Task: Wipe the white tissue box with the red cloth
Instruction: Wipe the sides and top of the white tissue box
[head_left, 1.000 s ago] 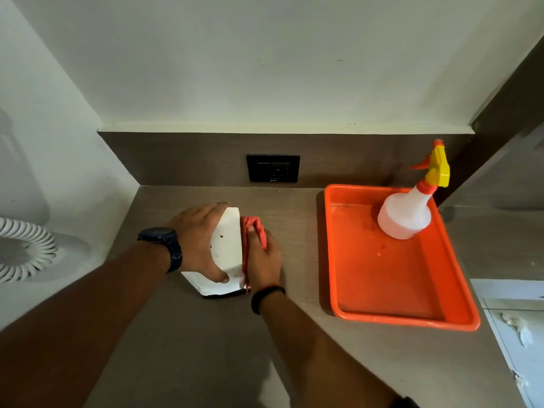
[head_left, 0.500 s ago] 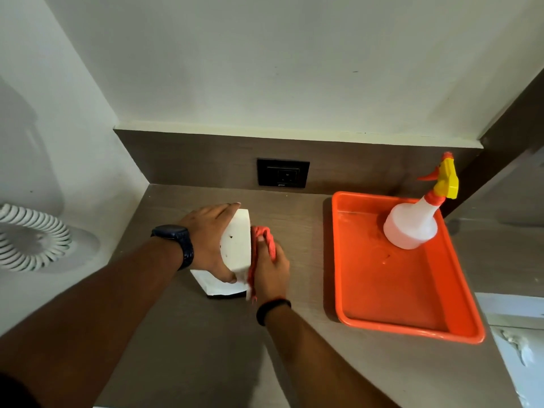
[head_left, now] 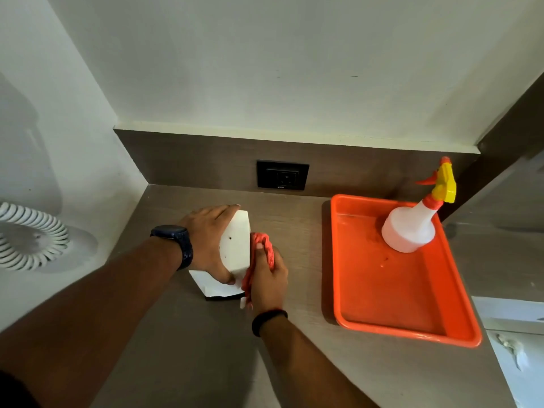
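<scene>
The white tissue box (head_left: 237, 245) stands tilted on the brown counter, its top face with a few dark specks turned toward me. My left hand (head_left: 210, 240) grips it from the left, fingers over the far edge and thumb at the near corner. My right hand (head_left: 269, 278) presses the bunched red cloth (head_left: 262, 254) against the box's right side. The box's right face is hidden by the cloth and hand.
An orange tray (head_left: 394, 293) lies to the right with a white spray bottle (head_left: 412, 228), yellow and red nozzle, at its far corner. A black wall socket (head_left: 282, 175) sits behind. A coiled white cord (head_left: 26, 237) hangs on the left wall.
The cloth stays pressed to the box's right side with only a small shift of my right hand along it. My head view has tilted slightly. My left hand keeps its grip.
</scene>
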Demonstrator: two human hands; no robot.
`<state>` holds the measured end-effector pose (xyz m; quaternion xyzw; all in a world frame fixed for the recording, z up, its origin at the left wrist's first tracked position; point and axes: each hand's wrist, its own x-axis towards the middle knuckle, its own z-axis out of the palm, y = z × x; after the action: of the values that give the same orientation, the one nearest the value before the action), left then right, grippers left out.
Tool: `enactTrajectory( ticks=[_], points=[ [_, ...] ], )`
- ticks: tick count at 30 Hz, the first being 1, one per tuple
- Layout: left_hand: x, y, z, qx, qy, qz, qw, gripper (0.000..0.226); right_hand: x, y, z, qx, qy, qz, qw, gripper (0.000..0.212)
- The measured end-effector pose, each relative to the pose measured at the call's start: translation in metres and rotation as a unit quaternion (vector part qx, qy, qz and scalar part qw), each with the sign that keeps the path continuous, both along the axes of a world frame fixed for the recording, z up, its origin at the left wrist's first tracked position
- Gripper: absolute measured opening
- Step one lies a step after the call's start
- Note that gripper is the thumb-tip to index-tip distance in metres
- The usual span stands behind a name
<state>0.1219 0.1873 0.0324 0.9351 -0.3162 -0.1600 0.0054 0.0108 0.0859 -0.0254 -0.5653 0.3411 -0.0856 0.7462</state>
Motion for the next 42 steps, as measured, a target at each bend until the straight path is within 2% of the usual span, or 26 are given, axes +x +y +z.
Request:
enactTrajectory(
  ticks=[3, 6, 11, 14, 17, 20, 22, 25, 27, 30, 34, 38, 42],
  points=[
    [0.000, 0.001, 0.000, -0.017, 0.007, -0.007, 1.000, 0.142, 0.015, -0.003, 0.011, -0.029, -0.058, 0.019, 0.998, 0.032],
    [0.001, 0.001, 0.001, -0.022, 0.001, -0.003, 1.000, 0.140, 0.043, -0.019, 0.019, -0.071, -0.071, 0.059, 0.993, 0.026],
    [0.000, -0.001, -0.002, 0.008, -0.014, -0.001, 1.000, 0.145, 0.038, -0.024, -0.001, 0.020, -0.007, 0.055, 0.998, 0.029],
    [0.000, 0.000, 0.001, 0.005, 0.006, 0.004, 1.000, 0.144, 0.008, -0.010, -0.009, 0.040, -0.021, 0.024, 0.999, 0.027],
    [0.000, 0.000, 0.004, -0.013, 0.027, 0.001, 1.000, 0.143, 0.004, -0.003, 0.000, 0.009, -0.089, 0.013, 0.996, 0.035],
    [0.000, 0.001, 0.003, -0.022, 0.017, -0.003, 1.000, 0.140, 0.027, -0.014, 0.012, -0.059, -0.105, 0.033, 0.992, 0.040],
    [0.000, 0.001, 0.001, -0.025, 0.008, 0.000, 1.000, 0.140, 0.044, -0.024, 0.014, -0.067, -0.090, 0.045, 0.993, 0.030],
    [0.000, 0.001, -0.001, -0.015, 0.003, 0.003, 1.000, 0.144, 0.043, -0.025, 0.006, -0.012, -0.016, 0.045, 0.999, 0.013],
    [0.000, 0.001, -0.001, -0.014, 0.004, 0.002, 1.000, 0.146, 0.028, -0.016, -0.002, 0.004, 0.001, 0.024, 1.000, 0.016],
    [0.001, 0.002, -0.002, -0.021, 0.006, 0.001, 1.000, 0.144, 0.012, -0.004, 0.003, 0.005, -0.036, -0.001, 0.999, 0.027],
    [0.003, 0.003, -0.003, -0.041, 0.007, 0.005, 0.999, 0.138, 0.036, -0.015, 0.016, -0.069, -0.091, 0.033, 0.993, 0.011],
    [0.004, 0.002, -0.006, -0.027, -0.003, 0.004, 1.000, 0.141, 0.050, -0.028, 0.011, -0.048, -0.039, 0.051, 0.997, 0.024],
    [0.004, 0.004, -0.009, -0.019, -0.006, 0.000, 1.000, 0.146, 0.018, -0.018, -0.001, 0.003, 0.019, 0.038, 0.999, 0.026]
  ],
)
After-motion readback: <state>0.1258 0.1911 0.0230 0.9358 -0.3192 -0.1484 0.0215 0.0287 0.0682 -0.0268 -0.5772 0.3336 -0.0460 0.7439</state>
